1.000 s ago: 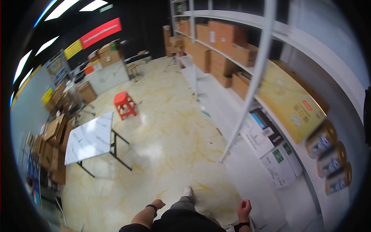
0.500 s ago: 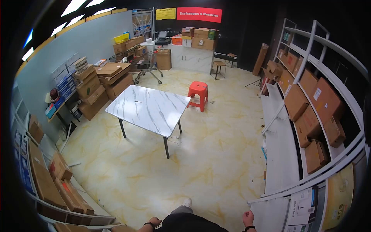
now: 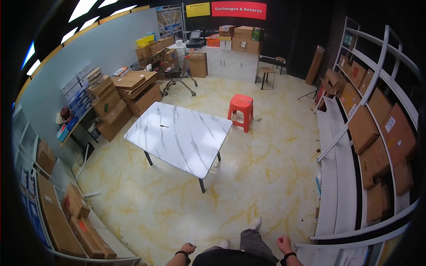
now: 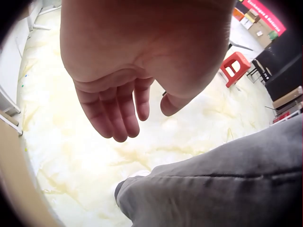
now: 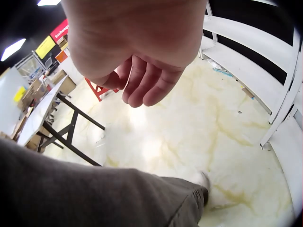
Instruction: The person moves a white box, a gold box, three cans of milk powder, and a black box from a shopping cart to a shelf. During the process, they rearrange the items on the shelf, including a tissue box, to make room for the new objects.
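My left hand (image 3: 188, 248) hangs beside the body at the lower edge of the head view, holding nothing. In the left wrist view its fingers (image 4: 116, 113) droop in a loose bend over the floor, the thumb apart from them. On the other side hangs my right hand (image 3: 283, 244), also without anything in it. Its fingers (image 5: 147, 85) are loosely curled in the right wrist view. Ahead stands a white marble-patterned table (image 3: 186, 142) with a small dark object (image 3: 163, 126) on top. Neither hand touches it.
A red plastic stool (image 3: 242, 105) stands behind the table's right corner. White shelving (image 3: 330, 177) with cardboard boxes (image 3: 364, 128) lines the right side. Boxes (image 3: 108, 106) and a shopping cart (image 3: 175, 73) stand at the back left. A low shelf with cartons (image 3: 84, 230) runs along the near left.
The head view has swung from the right-hand shelves round toward the table and counter. One foot has stepped forward, and the table looks nearer than half a second ago. Both hands stay without anything in them.
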Tool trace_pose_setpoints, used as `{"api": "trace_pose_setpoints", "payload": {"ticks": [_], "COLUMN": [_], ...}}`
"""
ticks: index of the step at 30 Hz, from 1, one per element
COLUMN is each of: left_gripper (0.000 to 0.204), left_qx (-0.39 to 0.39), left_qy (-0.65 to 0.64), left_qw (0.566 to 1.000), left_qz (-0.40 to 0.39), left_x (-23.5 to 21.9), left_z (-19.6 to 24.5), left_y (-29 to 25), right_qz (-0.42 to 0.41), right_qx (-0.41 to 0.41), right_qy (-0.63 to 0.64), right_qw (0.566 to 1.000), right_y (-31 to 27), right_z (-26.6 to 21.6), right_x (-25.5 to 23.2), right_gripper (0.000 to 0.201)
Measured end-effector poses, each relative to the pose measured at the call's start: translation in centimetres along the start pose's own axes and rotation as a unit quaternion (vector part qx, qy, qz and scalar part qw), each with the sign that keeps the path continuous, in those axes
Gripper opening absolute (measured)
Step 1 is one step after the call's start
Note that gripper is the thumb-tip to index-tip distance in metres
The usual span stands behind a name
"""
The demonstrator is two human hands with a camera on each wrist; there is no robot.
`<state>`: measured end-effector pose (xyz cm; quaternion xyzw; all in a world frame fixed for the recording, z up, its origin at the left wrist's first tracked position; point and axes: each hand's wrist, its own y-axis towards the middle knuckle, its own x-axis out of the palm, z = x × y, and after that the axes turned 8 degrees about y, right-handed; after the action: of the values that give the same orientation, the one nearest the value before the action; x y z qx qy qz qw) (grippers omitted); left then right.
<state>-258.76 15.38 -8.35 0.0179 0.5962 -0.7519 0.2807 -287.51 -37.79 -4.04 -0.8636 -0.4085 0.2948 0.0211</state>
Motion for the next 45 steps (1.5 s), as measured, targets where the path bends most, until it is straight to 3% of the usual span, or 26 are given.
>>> {"api": "trace_pose_setpoints", "payload": {"ticks": [2,5,6,7,8,9,14,16,18,20,24,26,28,31,33,34,35,36,37,38,40,42,44,45], "left_gripper": [0.038,0.038,0.038,0.038,0.038,0.040,0.038,0.038,0.037,0.038,0.039,0.041,0.038,0.037,0.037,0.059,0.058,0.057,0.047,0.038,0.039,0.039,0.039,0.038], "left_qx": [0.018,0.064,0.063,0.081,0.099,0.099,0.066,0.132,0.135,0.130,0.099,0.027,-0.011,-0.065,-0.073,-0.069,-0.042,-0.008,-0.009,-0.015,0.027,0.095,0.152,0.160], "left_qy": [0.023,0.085,0.089,0.093,0.095,0.096,0.046,0.019,-0.015,0.001,0.074,0.070,0.068,0.042,0.023,0.022,0.049,-0.036,-0.079,-0.120,-0.117,-0.094,-0.056,-0.055], "left_qw": [1.000,0.994,0.994,0.992,0.989,0.988,0.995,0.983,0.982,0.984,0.991,0.997,0.997,0.997,0.997,0.997,0.998,0.998,0.993,0.984,0.985,0.987,0.987,0.985], "left_qz": [-0.003,0.013,0.013,0.029,0.045,0.067,0.055,0.123,0.132,0.120,0.045,-0.003,-0.028,-0.013,-0.016,-0.018,-0.012,-0.048,-0.090,-0.133,-0.127,-0.090,0.016,0.042], "left_x": [-1.2,-3.3,-4.2,-5.4,-6.2,-6.9,-10.7,-11.5,-11.4,-11.8,-11.7,-12.3,-12.9,-14.6,-17.6,-22.1,-24.0,-22.5,-23.8,-25.3,-31.7,-36.7,-40.8,-42.8], "left_z": [4.2,10.6,13.1,15.9,18.4,20.6,32.5,36.7,39.6,43.2,45.1,46.6,46.6,49.4,54.5,61.2,63.6,60.8,62.5,64.1,70.7,76.6,81.0,82.9], "left_y": [2.2,5.8,6.3,6.5,6.6,7.2,9.4,9.9,11.2,11.4,15.7,17.0,20.8,25.2,26.1,19.7,20.7,29.7,34.8,37.1,36.5,37.3,38.0,38.2], "right_qz": [-0.019,0.028,0.029,0.064,0.098,0.090,0.069,0.029,0.038,0.042,0.035,0.012,0.000,-0.033,-0.052,-0.034,-0.017,-0.012,-0.009,-0.008,-0.024,-0.022,-0.014,-0.062], "right_qx": [0.003,0.111,0.113,0.172,0.230,0.263,0.345,0.288,0.264,0.219,0.164,0.107,0.104,0.103,0.103,0.170,0.234,0.227,0.229,0.236,0.223,0.205,0.193,0.194], "right_qy": [-0.023,-0.006,-0.002,0.051,0.104,0.166,0.137,0.054,0.042,0.110,0.148,0.054,0.053,0.011,-0.028,0.007,0.041,0.037,0.036,0.037,0.023,0.020,0.040,0.022], "right_qw": [1.000,0.993,0.993,0.982,0.963,0.946,0.926,0.956,0.963,0.969,0.975,0.993,0.993,0.994,0.993,0.985,0.971,0.973,0.973,0.971,0.974,0.978,0.980,0.979], "right_y": [2.2,5.9,7.5,9.1,10.7,13.0,23.1,28.8,35.1,41.7,53.1,58.3,62.7,68.2,71.5,73.1,75.2,77.6,80.0,82.1,85.6,88.9,92.6,94.7], "right_z": [1.5,5.6,7.2,8.4,10.3,16.3,11.1,6.4,2.8,-1.0,-5.8,-8.3,-9.8,-11.9,-13.6,-14.1,-14.5,-14.8,-14.8,-15.1,-17.6,-21.9,-24.5,-25.6], "right_x": [-0.8,-3.0,-3.7,-4.5,-5.5,-6.0,-10.9,-12.9,-13.8,-14.3,-13.3,-12.5,-11.8,-12.7,-12.9,-13.2,-13.8,-14.2,-14.2,-14.0,-13.0,-11.6,-9.8,-9.1], "right_gripper": [0.012,0.014,0.014,0.013,0.012,0.011,0.011,0.011,0.011,0.011,0.012,0.014,0.015,0.015,0.014,0.014,0.015,0.015,0.014,0.014,0.015,0.016,0.017,0.018]}}
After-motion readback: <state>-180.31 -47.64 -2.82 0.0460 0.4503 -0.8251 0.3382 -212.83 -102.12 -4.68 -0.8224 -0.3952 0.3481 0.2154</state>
